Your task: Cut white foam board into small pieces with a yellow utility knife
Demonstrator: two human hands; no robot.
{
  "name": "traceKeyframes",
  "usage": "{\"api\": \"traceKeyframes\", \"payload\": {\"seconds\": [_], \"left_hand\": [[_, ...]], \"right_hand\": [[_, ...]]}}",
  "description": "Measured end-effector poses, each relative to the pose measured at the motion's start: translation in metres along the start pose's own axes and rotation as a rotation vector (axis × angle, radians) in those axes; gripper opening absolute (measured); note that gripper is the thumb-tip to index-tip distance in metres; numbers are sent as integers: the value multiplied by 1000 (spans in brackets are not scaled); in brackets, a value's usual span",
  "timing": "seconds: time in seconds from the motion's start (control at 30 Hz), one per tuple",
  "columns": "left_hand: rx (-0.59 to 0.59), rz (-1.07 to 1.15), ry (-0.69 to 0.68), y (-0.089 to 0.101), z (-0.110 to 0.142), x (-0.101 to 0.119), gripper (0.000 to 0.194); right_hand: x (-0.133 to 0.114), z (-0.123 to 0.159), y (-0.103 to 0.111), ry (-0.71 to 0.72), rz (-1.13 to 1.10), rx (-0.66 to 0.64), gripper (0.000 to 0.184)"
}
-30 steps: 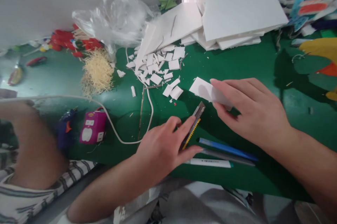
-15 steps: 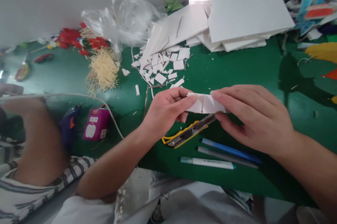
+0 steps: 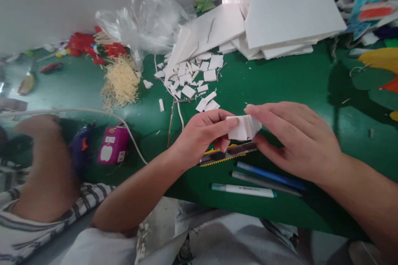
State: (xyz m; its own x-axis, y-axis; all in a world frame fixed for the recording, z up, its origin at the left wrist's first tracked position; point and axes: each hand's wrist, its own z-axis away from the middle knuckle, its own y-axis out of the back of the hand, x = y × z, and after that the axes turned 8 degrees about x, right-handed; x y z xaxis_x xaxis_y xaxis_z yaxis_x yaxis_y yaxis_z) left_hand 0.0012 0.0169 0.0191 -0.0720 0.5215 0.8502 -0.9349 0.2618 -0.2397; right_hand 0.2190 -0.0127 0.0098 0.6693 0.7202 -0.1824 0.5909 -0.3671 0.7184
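Observation:
Both my hands hold one small white foam piece (image 3: 242,127) above the green table (image 3: 280,86). My left hand (image 3: 202,136) pinches its left end with thumb and fingers. My right hand (image 3: 295,138) grips its right end, and the piece is bent or folded between them. Right below it a yellow utility knife (image 3: 225,154) lies on the table, partly hidden by my left hand.
A blue pen (image 3: 269,175), a grey pen (image 3: 264,182) and a white marker (image 3: 244,190) lie near the front edge. White foam scraps (image 3: 192,76), foam sheets (image 3: 289,12), a straw heap (image 3: 121,82), a plastic bag (image 3: 146,20), a pink power strip (image 3: 113,150) with cable. Another person's arm (image 3: 43,165) at left.
My left hand let go of the knife, which now lies on the table, and took the foam piece's left end. The two hands then came closer, bending the piece.

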Motion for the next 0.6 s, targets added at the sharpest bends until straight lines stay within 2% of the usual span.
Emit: {"api": "traceKeyframes", "payload": {"seconds": [0.17,0.27,0.43,0.53,0.6], "left_hand": [[61,-5,-78,1,1,1,24],[176,-69,-184,2,0,1,19],[335,-236,-347,7,-4,-2,15],[358,-366,-460,8,-5,-5,17],[348,-452,-532,7,-4,-7,12]], "right_hand": [[6,2,3,38,65,31,52],[10,4,5,-2,116,22,56],[24,12,0,-263,290,-65,52],[30,15,-5,-420,358,-88,48],[30,15,-6,-445,360,-74,53]]}}
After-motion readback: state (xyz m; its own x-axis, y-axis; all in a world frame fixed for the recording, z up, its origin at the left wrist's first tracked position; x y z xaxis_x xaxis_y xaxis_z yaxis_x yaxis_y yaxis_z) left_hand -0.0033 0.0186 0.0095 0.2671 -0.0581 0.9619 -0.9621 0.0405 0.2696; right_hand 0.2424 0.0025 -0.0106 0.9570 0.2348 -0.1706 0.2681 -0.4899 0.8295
